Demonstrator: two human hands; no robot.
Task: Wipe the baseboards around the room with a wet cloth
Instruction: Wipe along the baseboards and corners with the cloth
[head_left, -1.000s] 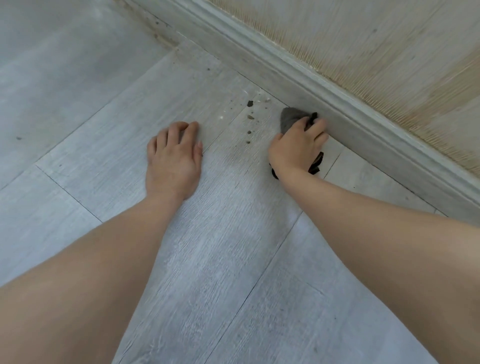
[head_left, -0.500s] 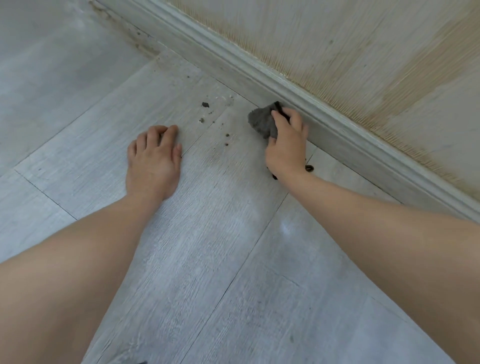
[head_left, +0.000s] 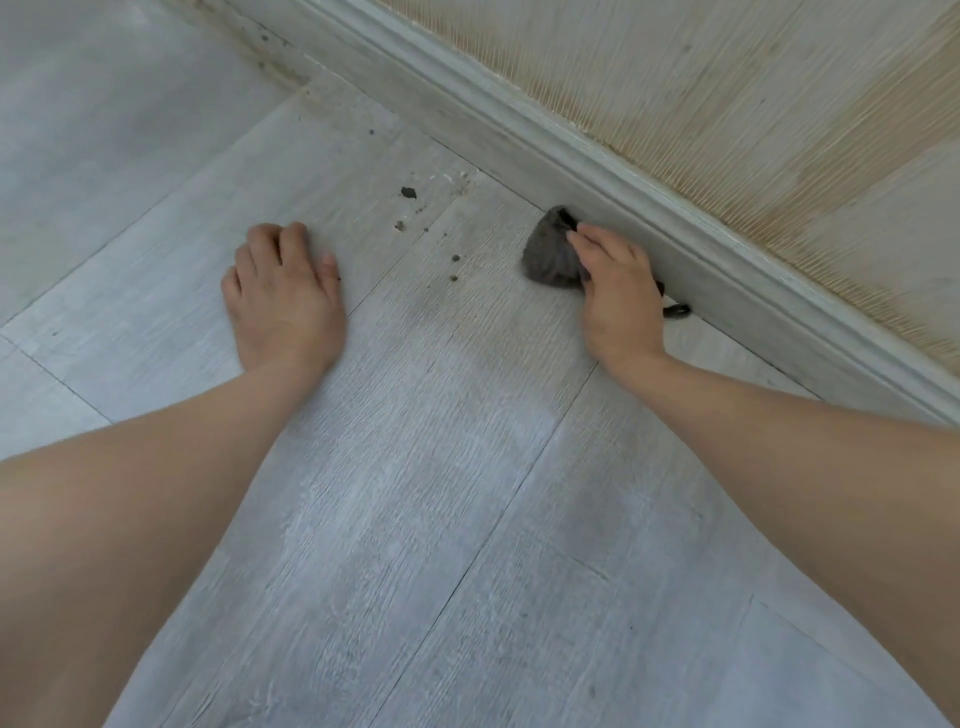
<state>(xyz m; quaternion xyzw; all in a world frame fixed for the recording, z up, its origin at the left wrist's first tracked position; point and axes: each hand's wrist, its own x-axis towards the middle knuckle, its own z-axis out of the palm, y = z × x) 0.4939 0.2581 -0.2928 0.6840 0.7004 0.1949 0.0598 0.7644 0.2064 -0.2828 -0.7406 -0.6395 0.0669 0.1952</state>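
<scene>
Two hands are low on the floor (head_left: 467, 519). Your right hand (head_left: 618, 291), centre right of the frame, grasps the grey cloth (head_left: 550, 254) bunched in its fingers and presses it at the foot of the baseboard (head_left: 519, 124), which runs from top centre down to the right edge. A dark strand of the cloth sticks out behind the hand, touching the board. Your left hand (head_left: 285, 296), centre left, lies flat and released on the planks and holds nothing; I think it carries your weight.

Risks, as I judge them: several dark crumbs (head_left: 409, 193) lie on the floor btw. the hands, just left of the cloth. If the wet cloth passes over them, it may smear dirt along the board instead of lifting it. The corner at top, approx. upper left, looks stained, so a bunched cloth may miss the groove of the moulding. A damp plank under the left palm could make it slip.

Containers: no bucket or bowl is in view, so I cannot say where you rinse.
</scene>
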